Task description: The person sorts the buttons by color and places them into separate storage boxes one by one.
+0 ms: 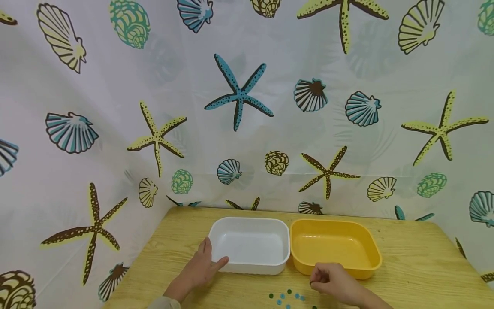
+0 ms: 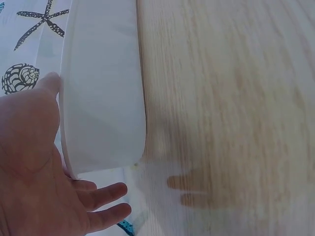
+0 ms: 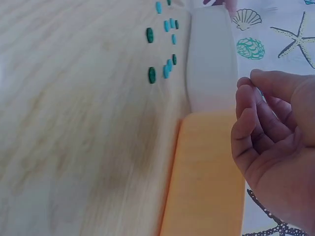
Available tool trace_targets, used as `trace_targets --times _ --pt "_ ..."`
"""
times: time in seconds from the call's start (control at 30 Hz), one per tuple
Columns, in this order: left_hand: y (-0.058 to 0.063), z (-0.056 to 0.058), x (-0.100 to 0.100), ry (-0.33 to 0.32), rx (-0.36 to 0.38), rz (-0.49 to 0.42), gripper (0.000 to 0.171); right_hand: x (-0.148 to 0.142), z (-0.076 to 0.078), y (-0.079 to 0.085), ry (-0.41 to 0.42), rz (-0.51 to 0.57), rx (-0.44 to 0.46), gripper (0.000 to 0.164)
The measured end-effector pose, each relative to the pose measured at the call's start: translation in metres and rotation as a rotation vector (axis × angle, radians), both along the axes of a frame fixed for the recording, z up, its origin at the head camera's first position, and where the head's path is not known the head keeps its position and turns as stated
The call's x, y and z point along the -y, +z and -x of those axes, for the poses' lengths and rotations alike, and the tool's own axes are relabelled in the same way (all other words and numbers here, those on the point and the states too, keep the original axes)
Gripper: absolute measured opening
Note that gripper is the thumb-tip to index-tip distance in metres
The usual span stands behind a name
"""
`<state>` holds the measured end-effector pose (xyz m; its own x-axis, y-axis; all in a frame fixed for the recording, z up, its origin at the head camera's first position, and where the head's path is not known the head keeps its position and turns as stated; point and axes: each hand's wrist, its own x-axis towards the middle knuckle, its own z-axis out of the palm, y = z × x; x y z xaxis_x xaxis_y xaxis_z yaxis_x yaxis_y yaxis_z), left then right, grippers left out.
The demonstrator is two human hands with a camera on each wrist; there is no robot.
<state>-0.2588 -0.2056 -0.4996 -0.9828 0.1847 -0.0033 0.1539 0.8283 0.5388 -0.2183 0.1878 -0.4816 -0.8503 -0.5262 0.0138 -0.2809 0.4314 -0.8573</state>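
My left hand [image 1: 200,264] is at the left end of a white plastic bin [image 1: 247,269], thumb along its front rim and fingers by its side. In the left wrist view, the fingers stretch out straight past the bin's corner. My right hand [image 1: 335,281] is raised in front of a yellow bin [image 1: 335,223], thumb and forefinger pinched together. A small dark speck, apparently a button, shows at those fingertips in the head view; the fingers mostly hide it. Loose dark green buttons [image 3: 152,75] and light blue buttons [image 1: 297,296] lie left of this hand.
Side by side, the two bins stand on a wood-grain table [image 1: 413,253]. A white cloth [image 1: 270,128] printed with shells and starfish hangs behind the table and along its sides. Several buttons lie scattered near the bottom edge of the head view.
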Motion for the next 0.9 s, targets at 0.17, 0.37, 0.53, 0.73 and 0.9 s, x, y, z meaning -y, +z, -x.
trace_targets --times 0.17,0.37,0.53,0.73,0.9 --pt "-0.005 0.001 0.0 0.001 -0.008 -0.01 0.104 0.005 0.005 0.007 -0.018 0.021 0.029 0.008" --pt "-0.006 0.001 -0.001 -0.003 -0.013 -0.006 0.103 0.012 0.011 0.014 -0.015 0.026 0.001 0.009" --pt "-0.003 0.001 -0.002 -0.003 0.001 0.004 0.104 0.019 0.019 0.019 -0.03 0.028 0.01 0.009" --pt "-0.002 -0.001 -0.004 0.004 0.008 0.025 0.101 0.027 0.032 0.024 -0.064 0.01 0.011 0.007" --pt "-0.001 -0.003 -0.003 0.002 -0.012 0.037 0.099 0.035 0.043 0.028 -0.067 0.008 -0.005 0.007"
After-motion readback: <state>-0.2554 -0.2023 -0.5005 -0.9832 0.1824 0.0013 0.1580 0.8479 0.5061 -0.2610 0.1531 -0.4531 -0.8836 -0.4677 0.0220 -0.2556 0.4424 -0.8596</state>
